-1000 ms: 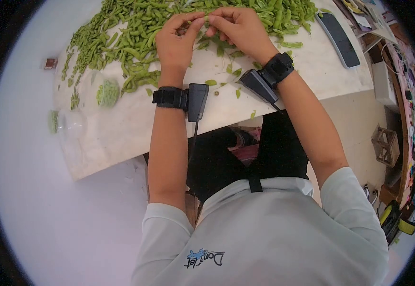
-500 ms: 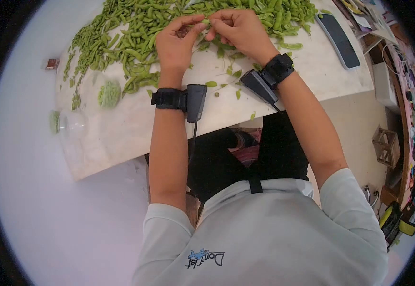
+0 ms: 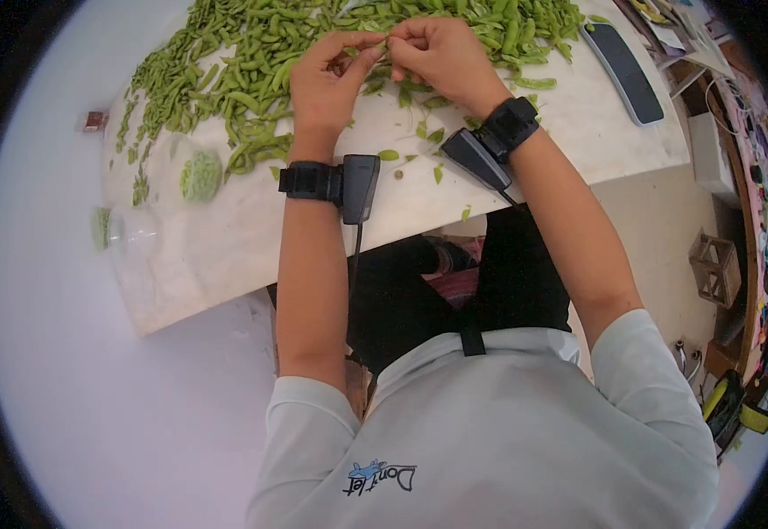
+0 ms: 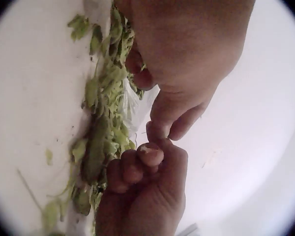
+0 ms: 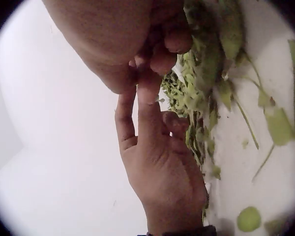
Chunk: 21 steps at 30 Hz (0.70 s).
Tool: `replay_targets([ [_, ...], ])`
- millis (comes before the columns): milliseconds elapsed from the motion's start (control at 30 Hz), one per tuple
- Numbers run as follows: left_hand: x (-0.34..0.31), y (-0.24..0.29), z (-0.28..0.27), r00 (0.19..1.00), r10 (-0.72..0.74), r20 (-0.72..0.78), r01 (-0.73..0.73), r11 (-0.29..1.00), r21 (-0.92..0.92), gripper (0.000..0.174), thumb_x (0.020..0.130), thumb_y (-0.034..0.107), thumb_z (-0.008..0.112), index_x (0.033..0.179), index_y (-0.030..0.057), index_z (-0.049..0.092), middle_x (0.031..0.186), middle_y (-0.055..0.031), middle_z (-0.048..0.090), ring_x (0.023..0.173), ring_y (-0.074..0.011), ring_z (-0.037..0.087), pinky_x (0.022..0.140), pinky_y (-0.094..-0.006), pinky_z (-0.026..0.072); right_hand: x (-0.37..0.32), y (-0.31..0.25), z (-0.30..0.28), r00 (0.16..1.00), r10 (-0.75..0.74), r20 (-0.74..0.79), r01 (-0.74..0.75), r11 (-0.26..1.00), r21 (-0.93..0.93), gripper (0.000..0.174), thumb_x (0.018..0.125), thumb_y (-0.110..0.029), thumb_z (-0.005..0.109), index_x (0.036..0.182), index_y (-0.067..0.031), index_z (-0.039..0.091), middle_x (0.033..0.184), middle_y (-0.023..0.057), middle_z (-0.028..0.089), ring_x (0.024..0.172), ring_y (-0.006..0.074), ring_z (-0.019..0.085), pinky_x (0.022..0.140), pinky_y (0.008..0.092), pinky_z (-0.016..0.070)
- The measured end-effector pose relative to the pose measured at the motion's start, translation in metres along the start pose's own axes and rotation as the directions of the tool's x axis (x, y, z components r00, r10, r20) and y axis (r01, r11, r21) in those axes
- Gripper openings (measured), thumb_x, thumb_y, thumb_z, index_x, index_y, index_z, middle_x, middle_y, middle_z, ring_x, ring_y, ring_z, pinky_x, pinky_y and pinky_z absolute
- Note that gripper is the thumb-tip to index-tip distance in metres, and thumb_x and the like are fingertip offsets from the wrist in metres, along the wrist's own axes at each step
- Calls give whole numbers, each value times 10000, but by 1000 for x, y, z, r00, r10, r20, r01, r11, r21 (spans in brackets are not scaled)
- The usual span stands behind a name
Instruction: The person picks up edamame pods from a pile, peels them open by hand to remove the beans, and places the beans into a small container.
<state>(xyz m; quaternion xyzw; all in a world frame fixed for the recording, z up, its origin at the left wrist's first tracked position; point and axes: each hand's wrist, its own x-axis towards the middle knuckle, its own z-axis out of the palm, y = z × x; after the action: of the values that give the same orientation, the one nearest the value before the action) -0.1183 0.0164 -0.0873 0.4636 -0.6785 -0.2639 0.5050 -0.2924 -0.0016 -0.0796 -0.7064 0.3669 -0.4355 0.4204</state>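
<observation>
At the near edge of a heap of green soybean pods [image 3: 252, 66], both hands meet fingertip to fingertip. My left hand [image 3: 326, 84] pinches with its thumb and index finger stretched forward. Against those tips, my right hand [image 3: 450, 66] pinches too, its other fingers curled in. Between them a small soybean pod [image 3: 385, 48] shows as a sliver of green; the fingers hide most of it. In the left wrist view the right hand [image 4: 142, 196] has its fingers folded toward the palm. The right wrist view shows the left hand [image 5: 162, 167] reaching up into the right fingertips.
A clear container of shelled green beans [image 3: 199, 175] stands left on the pale table [image 3: 225, 256]. Another clear container [image 3: 133, 231] is at the left edge, with green inside. A phone [image 3: 626, 75] lies to the right. Loose leaves and stems [image 3: 437, 137] are scattered before the heap.
The bright green piece seen between the fingertips half a second ago is now mostly covered. The right fingertips have closed in against the left ones; the arms have barely moved.
</observation>
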Motion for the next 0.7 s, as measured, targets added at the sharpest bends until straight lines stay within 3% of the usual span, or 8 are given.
replay_targets([
  [133, -1, 9, 0, 993, -95, -65, 99, 993, 66, 178, 816, 51, 695, 992, 27, 691, 981, -14, 667, 816, -78, 594, 739, -214, 469, -2, -2, 2, 999, 32, -31, -31, 999, 36, 260, 881, -235, 580, 868, 8, 671, 651, 48, 663, 574, 91, 596, 547, 252, 478],
  [233, 2, 2, -2, 996, 18, -88, -10, 996, 93, 174, 817, 51, 693, 990, 31, 698, 955, -17, 673, 797, -75, 587, 730, -215, 469, 1, -1, 2, 999, 33, -26, -33, 999, 0, 257, 887, -233, 582, 876, 8, 672, 657, 51, 663, 577, 96, 601, 544, 252, 476],
  [433, 0, 2, -1, 998, 3, -60, 3, 995, 100, 169, 799, 41, 702, 966, 25, 717, 906, -19, 680, 760, -74, 571, 698, -209, 459, 1, 7, 2, 998, -49, -32, 48, 998, -26, 241, 884, -223, 582, 863, -1, 675, 650, 46, 661, 558, 96, 592, 536, 255, 475],
  [700, -1, 4, -2, 998, -59, 1, 58, 988, 140, 207, 772, 59, 734, 976, 28, 721, 886, -15, 686, 694, -62, 535, 641, -203, 455, -1, 2, -2, 996, 87, 17, -87, 995, -42, 243, 880, -226, 581, 843, -7, 680, 666, 35, 677, 566, 78, 597, 529, 245, 480],
])
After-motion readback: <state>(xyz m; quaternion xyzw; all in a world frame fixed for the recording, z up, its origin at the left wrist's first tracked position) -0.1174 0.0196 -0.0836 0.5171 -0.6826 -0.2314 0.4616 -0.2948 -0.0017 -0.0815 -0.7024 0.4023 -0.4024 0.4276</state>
